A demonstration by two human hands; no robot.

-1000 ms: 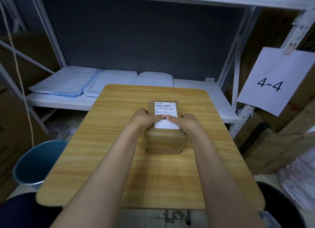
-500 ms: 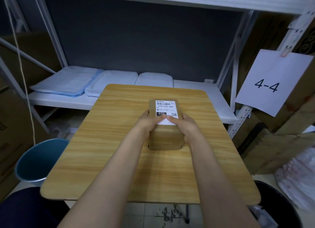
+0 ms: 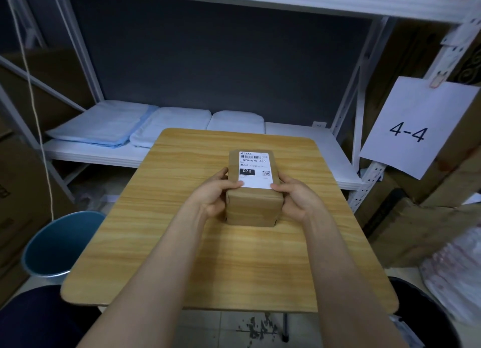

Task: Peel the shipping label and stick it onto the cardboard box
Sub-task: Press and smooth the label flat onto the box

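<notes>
Both hands clasp the cardboard box (image 3: pixel 253 204) on the wooden counter (image 3: pixel 156 238): the left hand (image 3: pixel 217 195) wraps its left side and the right hand (image 3: pixel 296 195) its right side. Each thumb presses a near corner of the shipping label (image 3: pixel 255 169), which lies flat on top of the box. Beyond the box, folded white and pale blue cloths (image 3: pixel 156 129) lie on a white shelf (image 3: pixel 299 136).
</notes>
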